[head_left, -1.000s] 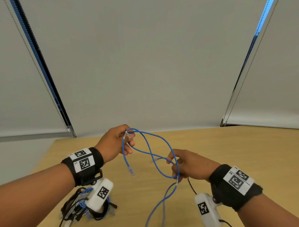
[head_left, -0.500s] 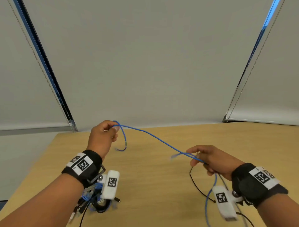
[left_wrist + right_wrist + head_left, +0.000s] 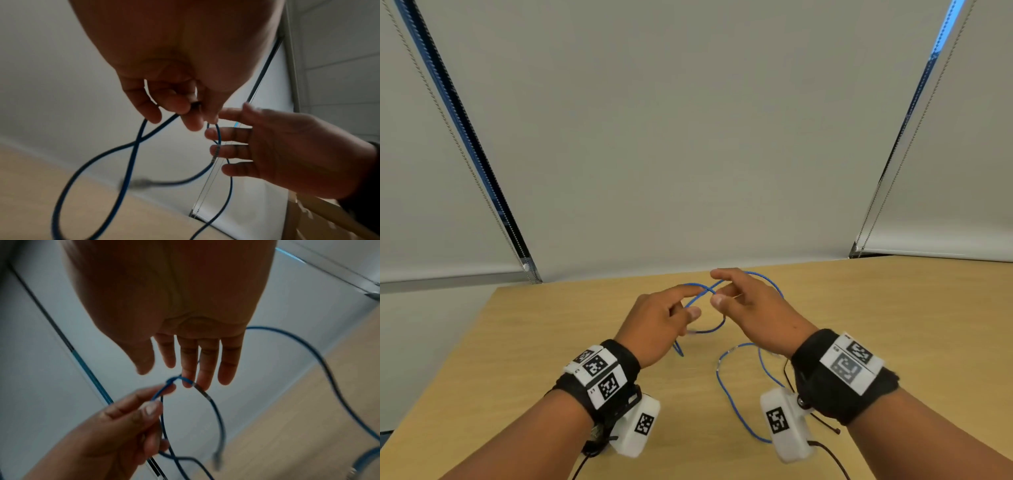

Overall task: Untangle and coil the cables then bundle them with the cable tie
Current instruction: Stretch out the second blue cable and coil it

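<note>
A blue network cable (image 3: 709, 330) hangs in loops between my hands above the wooden table (image 3: 893, 325). My left hand (image 3: 661, 322) pinches it between thumb and index finger, and a short end with a plug (image 3: 680, 352) dangles below. My right hand (image 3: 753, 308) is close beside it with straight, spread fingers; the cable arcs round its far side and lies across the fingertips. The left wrist view shows the pinch (image 3: 185, 113), the crossing strands (image 3: 136, 142) and the right hand (image 3: 277, 146). The right wrist view shows my straight fingers (image 3: 189, 369) touching the cable (image 3: 162, 418).
The cable's tail (image 3: 736, 414) trails over the table toward me. A thin black cable (image 3: 825, 425) lies under my right wrist, another (image 3: 585, 452) under my left. Roller blinds with bead chains (image 3: 887, 192) close off the back. The table's left edge (image 3: 448, 359) runs diagonally.
My hands were apart with the cable stretched between them; they have come together at the middle. The right hand's fingers have straightened, and the cable now forms a loop.
</note>
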`<state>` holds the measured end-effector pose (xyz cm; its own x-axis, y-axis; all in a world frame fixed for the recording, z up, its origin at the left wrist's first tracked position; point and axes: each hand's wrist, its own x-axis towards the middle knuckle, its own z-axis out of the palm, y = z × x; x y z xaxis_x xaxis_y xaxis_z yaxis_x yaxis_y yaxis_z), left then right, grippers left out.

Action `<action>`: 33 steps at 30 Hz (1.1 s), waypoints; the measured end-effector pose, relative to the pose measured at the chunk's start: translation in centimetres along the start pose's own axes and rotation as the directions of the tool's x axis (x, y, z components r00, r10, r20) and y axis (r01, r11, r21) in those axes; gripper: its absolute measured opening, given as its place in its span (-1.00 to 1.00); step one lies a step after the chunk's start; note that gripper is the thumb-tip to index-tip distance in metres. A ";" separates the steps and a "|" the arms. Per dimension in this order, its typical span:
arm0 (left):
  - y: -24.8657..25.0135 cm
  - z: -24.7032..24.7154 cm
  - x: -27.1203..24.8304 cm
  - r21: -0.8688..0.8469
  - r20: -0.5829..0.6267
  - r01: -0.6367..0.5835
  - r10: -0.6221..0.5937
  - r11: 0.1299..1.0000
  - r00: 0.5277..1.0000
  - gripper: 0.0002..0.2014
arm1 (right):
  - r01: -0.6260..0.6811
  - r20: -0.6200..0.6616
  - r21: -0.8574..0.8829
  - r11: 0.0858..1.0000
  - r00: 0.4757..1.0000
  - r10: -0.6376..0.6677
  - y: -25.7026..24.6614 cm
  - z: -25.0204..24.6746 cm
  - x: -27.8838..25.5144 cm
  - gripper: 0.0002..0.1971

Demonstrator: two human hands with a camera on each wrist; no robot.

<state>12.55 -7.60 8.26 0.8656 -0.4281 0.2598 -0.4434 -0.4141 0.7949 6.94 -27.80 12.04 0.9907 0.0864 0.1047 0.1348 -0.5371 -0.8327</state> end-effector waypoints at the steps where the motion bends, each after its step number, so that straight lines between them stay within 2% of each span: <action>1: 0.1 0.2 -0.1 -0.032 0.027 -0.014 0.015 0.999 1.000 -0.64 | -0.007 0.018 -0.013 1.000 1.000 0.007 0.0 0.2 0.0 -0.68; 4: 0.0 0.4 -0.2 -0.052 0.093 -0.011 0.016 0.999 0.996 -0.61 | -0.027 0.034 0.090 0.996 0.999 0.024 0.1 -0.1 -0.2 -0.84; 8: -0.9 -0.4 0.0 0.034 0.131 0.164 -0.167 0.986 0.977 -0.65 | 0.001 0.016 0.364 0.931 1.000 -0.008 -0.3 -1.4 -0.6 -0.85; 10: -0.9 -0.8 0.0 -0.166 0.154 0.325 -0.301 0.931 0.941 -0.72 | -0.008 0.043 0.440 0.898 0.999 -0.013 -0.3 -2.0 -0.9 -0.86; 11: -0.8 -0.9 0.1 -0.291 0.164 0.395 -0.361 0.872 0.918 -0.63 | -0.014 0.080 0.410 0.912 0.997 -0.020 -0.2 -2.0 -1.1 -0.88; 13: -0.6 -1.2 0.4 -0.475 0.177 0.440 -0.406 0.762 0.896 -0.44 | -0.017 0.224 0.246 0.969 0.974 -0.040 -0.2 -1.5 -1.6 -0.87; 14: -0.4 -1.1 0.6 -0.515 0.181 0.437 -0.405 0.738 0.896 -0.44 | -0.010 0.318 0.149 0.989 0.947 -0.039 -0.2 -1.0 -1.8 -0.85; 16: 0.1 -0.6 0.9 -0.501 0.158 0.404 -0.379 0.765 0.912 -0.62 | 0.055 0.411 -0.090 0.994 0.912 -0.014 -0.3 0.0 -2.1 -0.84; 18: 0.7 0.1 1.0 -0.472 0.149 0.387 -0.360 0.792 0.921 -0.72 | 0.094 0.307 -0.210 0.973 0.951 -0.025 -0.5 0.5 -1.9 -0.89; 20: 1.0 0.4 0.9 -0.479 0.188 0.378 -0.328 0.793 0.926 -0.70 | 0.063 0.112 -0.128 0.990 0.992 -0.049 -0.6 0.4 -1.5 -0.91; 21: 1.2 0.3 0.7 -0.489 0.221 0.372 -0.300 0.789 0.928 -0.69 | 0.044 0.050 -0.107 0.993 0.998 -0.039 -0.5 0.1 -1.3 -0.81; 23: 1.6 0.0 0.4 -0.524 0.268 0.349 -0.238 0.777 0.934 -0.68 | -0.011 0.024 -0.225 0.974 1.000 0.017 0.4 -0.5 -0.8 -0.57; 25: 2.0 -0.7 0.2 -0.532 0.250 0.312 -0.206 0.787 0.946 -0.64 | -0.101 -0.021 -0.381 0.919 0.995 0.100 1.9 -1.6 -0.3 -0.53; 28: 2.0 -2.6 0.1 -0.444 0.135 0.251 -0.213 0.860 0.968 -0.62 | -0.237 -0.182 -0.472 0.849 0.969 0.169 4.7 -4.6 -0.2 -0.71; 31: 0.9 -5.8 0.4 -0.279 -0.090 0.196 -0.229 0.940 0.969 -0.68 | -0.379 -0.307 -0.492 0.784 0.918 0.251 7.0 -8.0 -1.2 -0.95; 33: 0.0 -7.8 0.7 -0.106 -0.203 0.198 -0.217 0.974 0.955 -0.77 | -0.425 -0.305 -0.487 0.763 0.902 0.307 8.4 -9.0 -2.0 -0.89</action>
<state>15.02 -1.63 12.69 0.9699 -0.1558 0.1874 -0.2356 -0.4033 0.8842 6.26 -40.04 9.72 0.9393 -0.3430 0.0051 -0.3100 -0.8553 -0.4152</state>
